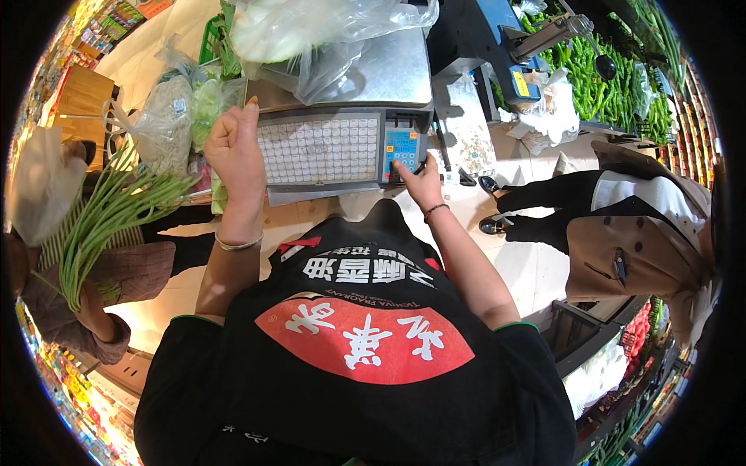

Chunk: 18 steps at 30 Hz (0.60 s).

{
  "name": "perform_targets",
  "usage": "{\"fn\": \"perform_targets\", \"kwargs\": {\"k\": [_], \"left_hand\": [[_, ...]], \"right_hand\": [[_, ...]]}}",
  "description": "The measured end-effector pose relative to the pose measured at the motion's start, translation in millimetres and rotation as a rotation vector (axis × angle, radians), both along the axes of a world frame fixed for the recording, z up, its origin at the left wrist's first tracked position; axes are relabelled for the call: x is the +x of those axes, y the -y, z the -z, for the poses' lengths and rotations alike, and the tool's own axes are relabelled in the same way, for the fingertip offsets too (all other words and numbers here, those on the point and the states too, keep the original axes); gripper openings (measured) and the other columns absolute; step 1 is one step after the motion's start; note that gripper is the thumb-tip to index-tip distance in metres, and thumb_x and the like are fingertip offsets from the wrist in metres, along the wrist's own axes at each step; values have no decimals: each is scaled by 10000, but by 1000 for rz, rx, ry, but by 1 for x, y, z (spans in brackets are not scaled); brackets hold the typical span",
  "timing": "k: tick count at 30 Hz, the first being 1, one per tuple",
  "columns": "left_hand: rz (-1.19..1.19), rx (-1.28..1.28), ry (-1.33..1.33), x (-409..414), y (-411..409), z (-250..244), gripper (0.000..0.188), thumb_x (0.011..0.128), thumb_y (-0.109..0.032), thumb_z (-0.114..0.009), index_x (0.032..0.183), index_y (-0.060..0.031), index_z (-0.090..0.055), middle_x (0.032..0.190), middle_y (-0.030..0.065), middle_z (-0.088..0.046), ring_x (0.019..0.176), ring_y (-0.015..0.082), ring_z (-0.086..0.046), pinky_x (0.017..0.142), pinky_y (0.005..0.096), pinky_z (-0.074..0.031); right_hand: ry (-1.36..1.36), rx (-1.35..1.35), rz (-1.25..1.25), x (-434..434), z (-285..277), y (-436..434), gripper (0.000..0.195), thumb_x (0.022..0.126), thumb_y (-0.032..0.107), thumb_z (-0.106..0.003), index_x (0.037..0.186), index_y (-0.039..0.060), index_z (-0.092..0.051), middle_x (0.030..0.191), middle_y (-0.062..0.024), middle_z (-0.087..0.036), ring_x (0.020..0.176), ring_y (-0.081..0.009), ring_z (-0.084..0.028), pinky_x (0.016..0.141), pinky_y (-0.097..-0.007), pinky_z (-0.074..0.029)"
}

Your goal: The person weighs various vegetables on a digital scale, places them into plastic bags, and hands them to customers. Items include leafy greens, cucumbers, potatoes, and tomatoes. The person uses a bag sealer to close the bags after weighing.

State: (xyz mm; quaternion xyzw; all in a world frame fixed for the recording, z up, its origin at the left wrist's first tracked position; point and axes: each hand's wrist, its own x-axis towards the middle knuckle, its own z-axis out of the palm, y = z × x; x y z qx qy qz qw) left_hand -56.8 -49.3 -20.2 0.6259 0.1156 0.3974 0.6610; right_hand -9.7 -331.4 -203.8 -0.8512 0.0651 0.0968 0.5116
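Observation:
A price-computing scale [317, 148] stands before me, its wide key panel facing me. On its metal platform [396, 64] lies a clear plastic bag [332, 23] with a large pale green vegetable in it. My left hand [236, 145] is curled into a fist with the thumb up, at the left edge of the scale; I see nothing in it. At the right end, my right hand [424, 182] has its thumb on the lower keys of the blue keypad [402, 145]. Its fingers are spread around the corner of the scale and partly hidden.
Bagged vegetables [163, 110] sit left of the scale. A person at left holds long green stalks [111, 215] near my left arm. Another person in a brown coat [635, 256] stands at right. Beyond are green peppers [612, 81] and white plastic bags [545, 110].

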Motion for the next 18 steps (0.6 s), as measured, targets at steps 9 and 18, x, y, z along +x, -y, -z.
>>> {"fn": "perform_targets", "kwargs": {"k": [9, 18], "left_hand": [[51, 173, 34, 2, 5, -20, 469, 872, 39, -592, 599, -100, -237, 614, -51, -323, 572, 43, -250, 524, 214, -232], [161, 982, -116, 57, -3, -104, 946, 646, -404, -823, 1365, 4, -364, 1375, 197, -393, 1300, 328, -356, 1084, 428, -286]], "right_hand": [[75, 96, 64, 24, -11, -19, 767, 654, 338, -819, 1205, -75, -482, 1137, -244, -580, 1064, -355, -568, 926, -394, -451], [195, 473, 337, 17, -14, -17, 109, 908, 125, -609, 938, 29, -567, 805, -12, -595, 635, -59, -515, 558, -186, -406]]}}
